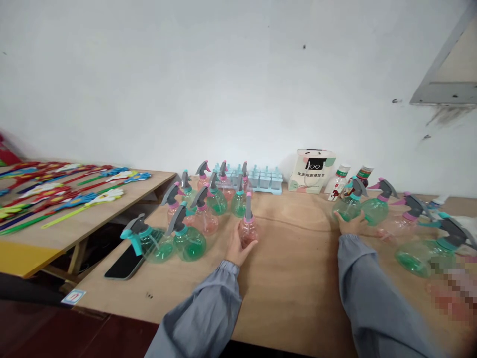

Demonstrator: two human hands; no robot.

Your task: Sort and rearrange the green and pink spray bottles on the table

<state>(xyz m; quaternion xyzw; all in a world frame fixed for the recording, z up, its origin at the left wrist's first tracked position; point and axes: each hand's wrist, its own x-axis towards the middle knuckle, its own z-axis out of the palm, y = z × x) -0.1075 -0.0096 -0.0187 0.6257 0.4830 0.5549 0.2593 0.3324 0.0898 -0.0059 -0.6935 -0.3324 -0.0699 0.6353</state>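
My left hand is wrapped around a pink spray bottle with a grey trigger, standing upright on the wooden table. My right hand grips a green spray bottle with a teal collar, also upright, further right. A cluster of several green and pink spray bottles stands just left of my left hand. More bottles, among them a green one, stand or lie to the right of my right hand.
A black phone lies near the table's left front corner. A white printed box and pale blue moulds stand by the wall. A second table at left carries colourful hand-shaped sticks.
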